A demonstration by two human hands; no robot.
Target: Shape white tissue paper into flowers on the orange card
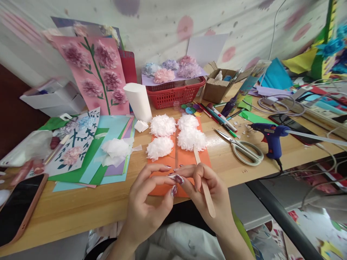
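Both hands meet over the near edge of the orange card (162, 169). The right hand (208, 191) pinches the wooden stick (206, 189), tip toward 12 o'clock; the left hand (148, 202), fingers narrowed, touches it. Keep the stick level, clear of the white paper flowers (176, 137).

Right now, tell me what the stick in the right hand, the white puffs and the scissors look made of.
Stick: pale, matte, flat with a rounded end, likely plain wood. White puffs on the orange sheet: crumpled, fluffy layers, probably tissue paper. Scissors: shiny blades that look like metal, with pale handles, apparently plastic.
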